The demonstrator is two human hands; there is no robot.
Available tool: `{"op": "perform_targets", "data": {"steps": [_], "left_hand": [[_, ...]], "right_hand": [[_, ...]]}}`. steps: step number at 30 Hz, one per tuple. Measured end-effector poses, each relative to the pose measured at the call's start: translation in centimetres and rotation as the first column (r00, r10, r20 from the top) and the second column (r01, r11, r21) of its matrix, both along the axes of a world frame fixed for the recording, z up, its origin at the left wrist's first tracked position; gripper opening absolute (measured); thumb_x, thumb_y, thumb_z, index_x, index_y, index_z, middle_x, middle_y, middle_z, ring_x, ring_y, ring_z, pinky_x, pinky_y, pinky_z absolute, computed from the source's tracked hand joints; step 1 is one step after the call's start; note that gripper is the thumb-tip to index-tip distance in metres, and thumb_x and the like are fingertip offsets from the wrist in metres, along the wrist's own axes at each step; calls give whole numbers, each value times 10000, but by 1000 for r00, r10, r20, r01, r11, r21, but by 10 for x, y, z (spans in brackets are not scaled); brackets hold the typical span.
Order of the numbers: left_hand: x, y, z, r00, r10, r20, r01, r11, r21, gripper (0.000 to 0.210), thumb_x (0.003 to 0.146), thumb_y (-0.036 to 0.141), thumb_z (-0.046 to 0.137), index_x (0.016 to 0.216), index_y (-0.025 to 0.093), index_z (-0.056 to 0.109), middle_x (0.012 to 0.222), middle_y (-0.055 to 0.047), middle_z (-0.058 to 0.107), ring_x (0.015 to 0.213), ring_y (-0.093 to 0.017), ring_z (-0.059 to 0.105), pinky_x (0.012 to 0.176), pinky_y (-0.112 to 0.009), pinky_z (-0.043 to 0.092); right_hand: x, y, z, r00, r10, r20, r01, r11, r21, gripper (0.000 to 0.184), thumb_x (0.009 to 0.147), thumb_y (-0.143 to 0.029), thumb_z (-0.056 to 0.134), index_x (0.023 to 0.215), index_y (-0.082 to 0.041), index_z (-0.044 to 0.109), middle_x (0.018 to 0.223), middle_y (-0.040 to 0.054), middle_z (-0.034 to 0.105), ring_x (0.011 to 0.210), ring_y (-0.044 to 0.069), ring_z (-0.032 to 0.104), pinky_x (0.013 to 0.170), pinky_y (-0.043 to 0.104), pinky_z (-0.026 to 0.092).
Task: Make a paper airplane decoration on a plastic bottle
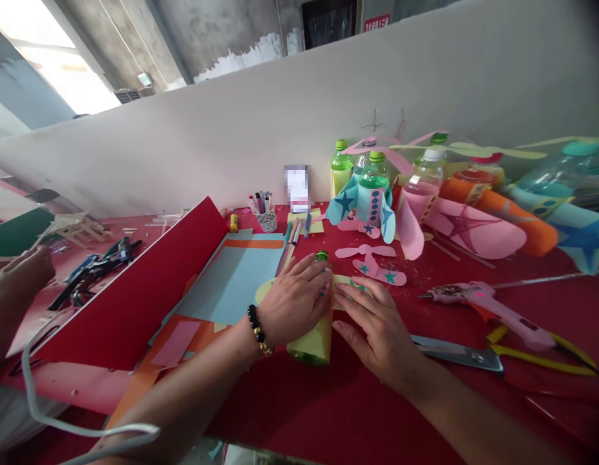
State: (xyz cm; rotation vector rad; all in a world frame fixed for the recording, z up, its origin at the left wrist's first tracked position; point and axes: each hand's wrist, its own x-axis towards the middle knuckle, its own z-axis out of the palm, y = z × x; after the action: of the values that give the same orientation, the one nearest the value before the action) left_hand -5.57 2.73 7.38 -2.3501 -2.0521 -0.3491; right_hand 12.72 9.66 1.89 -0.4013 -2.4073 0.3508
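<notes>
A plastic bottle with a green cap, wrapped in light yellow paper, lies on the red table below me. Across its middle rests my left hand, fingers bent over it and gripping it. A yellow paper wing with green stars sticks out on the bottle's right side. My right hand holds that wing against the bottle, its fingers on top and its thumb lower down. Another yellow paper piece shows left of my left hand. The spots where paper meets bottle are mostly hidden by my fingers.
To the right lie a pink hot glue gun and large scissors with yellow handles. Several decorated bottle planes stand behind. Blue paper, a pen cup and a red board are leftward. Another person's hand is far left.
</notes>
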Motion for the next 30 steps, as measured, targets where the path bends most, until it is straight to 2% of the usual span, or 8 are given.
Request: {"op": "perform_targets", "data": {"steps": [6,12,20,27,30], "left_hand": [[4,4,-4,1000,-14,2,14,995,97,321,872,189,487,1183,199,565,1305,-75,578,1275,-240,480,1117,-413,369],[2,7,-6,1000,-3,30,0,995,97,316,821,142,506,1123,204,577,1260,-82,592,1201,-244,528,1060,-394,425],[-1,7,-6,998,39,50,-43,996,80,399,785,144,531,1180,194,557,1275,-78,584,1196,-242,526,1068,-390,416],[-16,22,-4,978,121,171,-116,993,-35,383,730,164,573,1111,198,566,1148,-91,543,1110,-245,536,1001,-392,465],[-23,33,-7,968,156,197,-143,986,-82,371,750,194,563,1121,193,567,1120,-97,511,1094,-245,528,978,-393,476]], "right_hand": [[5,1,4,996,-5,-88,2,999,-37,292,901,-250,571,1155,-125,642,1214,118,636,1194,290,452,1007,482,436],[4,2,2,994,-9,-109,4,999,-46,274,893,-255,579,1143,-165,647,1199,106,647,1169,286,476,976,498,461],[2,0,1,998,-4,-57,1,999,-52,290,902,-271,570,1153,-148,650,1228,106,626,1181,291,440,1001,499,435],[2,-3,2,998,18,-56,-21,998,-64,287,896,-278,576,1150,-168,651,1223,99,627,1187,292,439,1023,511,412],[2,-4,3,997,19,-70,-24,997,-71,282,894,-266,575,1148,-168,647,1221,100,625,1184,288,438,1020,506,414]]}}
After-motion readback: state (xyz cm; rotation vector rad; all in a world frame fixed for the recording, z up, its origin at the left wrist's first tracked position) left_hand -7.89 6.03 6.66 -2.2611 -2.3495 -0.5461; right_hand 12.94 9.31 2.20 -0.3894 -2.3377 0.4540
